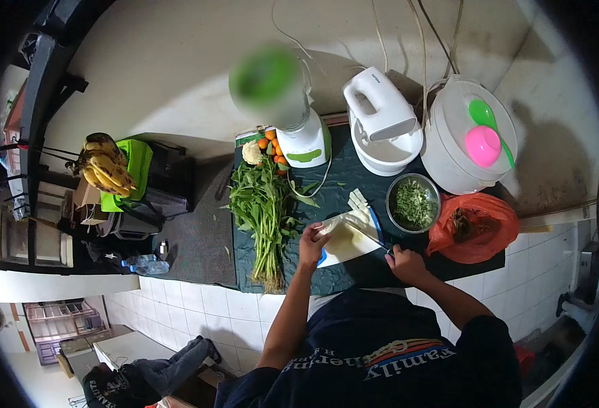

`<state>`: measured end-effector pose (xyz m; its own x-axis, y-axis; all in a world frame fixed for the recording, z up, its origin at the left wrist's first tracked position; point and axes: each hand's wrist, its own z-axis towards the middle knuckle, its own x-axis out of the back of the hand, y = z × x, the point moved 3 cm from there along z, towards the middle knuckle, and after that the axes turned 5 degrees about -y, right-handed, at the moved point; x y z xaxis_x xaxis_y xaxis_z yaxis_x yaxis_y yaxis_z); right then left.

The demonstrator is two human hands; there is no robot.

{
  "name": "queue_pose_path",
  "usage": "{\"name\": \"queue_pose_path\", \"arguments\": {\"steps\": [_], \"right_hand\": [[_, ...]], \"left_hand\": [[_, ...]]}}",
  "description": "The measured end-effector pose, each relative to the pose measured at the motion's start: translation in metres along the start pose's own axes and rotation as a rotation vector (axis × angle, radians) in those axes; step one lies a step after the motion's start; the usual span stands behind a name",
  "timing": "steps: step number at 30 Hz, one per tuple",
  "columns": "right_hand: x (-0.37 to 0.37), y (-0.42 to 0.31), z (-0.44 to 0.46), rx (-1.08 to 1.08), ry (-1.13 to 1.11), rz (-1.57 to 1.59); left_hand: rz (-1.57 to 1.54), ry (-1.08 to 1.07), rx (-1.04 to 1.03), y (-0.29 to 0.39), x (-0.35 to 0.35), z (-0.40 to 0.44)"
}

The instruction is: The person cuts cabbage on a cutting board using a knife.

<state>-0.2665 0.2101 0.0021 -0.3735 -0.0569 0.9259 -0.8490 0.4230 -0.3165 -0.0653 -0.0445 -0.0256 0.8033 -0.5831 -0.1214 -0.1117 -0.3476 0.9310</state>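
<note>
My left hand [313, 245] is closed on a pale white piece of food [333, 223], whose exact kind I cannot make out, at the left of the white cutting board [343, 250] with blue edges. My right hand [408, 265] grips a knife [371, 236] by its handle, its blade slanting over the board toward the pale piece. White cut strips [358, 199] lie at the board's far edge. Right of the board stands a metal bowl [409, 217] of chopped greens [413, 202].
Leafy greens [265, 217] with roots lie left, below a cauliflower [252, 153] and small orange fruits. Behind stand a blender [303, 143], a hand mixer [381, 102] and a white lidded container [442, 143]. A red plastic bag [489, 231] sits right. Another person [129, 381] is at lower left.
</note>
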Motion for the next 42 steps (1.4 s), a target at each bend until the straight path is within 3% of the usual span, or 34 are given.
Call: {"name": "queue_pose_path", "arguments": {"steps": [3,11,13,18,19,21,23,25,27,29,30,32,40,42], "right_hand": [[0.006,0.000,0.001,-0.043,-0.042,-0.025],[0.029,-0.003,0.018,0.034,0.133,-0.024],[0.029,-0.003,0.016,0.001,0.071,0.012],[0.024,0.001,-0.010,-0.018,0.046,-0.013],[0.021,0.004,-0.013,-0.055,-0.081,0.030],[0.021,0.008,-0.020,-0.096,-0.210,0.075],[0.027,0.010,-0.029,-0.128,-0.234,0.115],[0.028,0.014,-0.035,-0.138,-0.243,0.134],[0.028,0.019,-0.038,-0.139,-0.253,0.149],[0.025,0.024,-0.043,-0.195,-0.294,0.157],[0.025,0.026,-0.044,-0.191,-0.293,0.153],[0.025,0.032,-0.049,-0.197,-0.324,0.159],[0.033,0.040,-0.055,-0.131,-0.279,0.058],[0.032,0.043,-0.050,-0.086,-0.247,0.036]], "left_hand": [[0.008,-0.009,0.009,-0.014,0.004,0.003],[-0.185,0.137,0.145,-0.023,0.004,0.024],[-0.120,0.163,0.179,-0.017,0.001,0.038],[0.039,0.047,-0.035,-0.013,-0.011,0.085],[0.037,0.044,-0.034,-0.012,-0.012,0.090],[0.694,0.080,-0.066,-0.007,-0.009,0.097],[0.829,0.148,-0.151,-0.005,-0.016,0.097],[1.128,0.559,-0.208,0.040,-0.043,0.070],[1.148,0.518,-0.316,0.048,-0.053,0.068],[1.103,-0.149,-0.589,0.045,-0.073,0.075],[1.102,-0.144,-0.590,0.045,-0.078,0.072],[1.299,-0.425,-0.763,0.041,-0.102,0.057],[1.514,-0.388,-0.819,0.034,-0.106,0.039],[1.302,-0.181,-0.809,0.046,-0.099,0.032]]}}
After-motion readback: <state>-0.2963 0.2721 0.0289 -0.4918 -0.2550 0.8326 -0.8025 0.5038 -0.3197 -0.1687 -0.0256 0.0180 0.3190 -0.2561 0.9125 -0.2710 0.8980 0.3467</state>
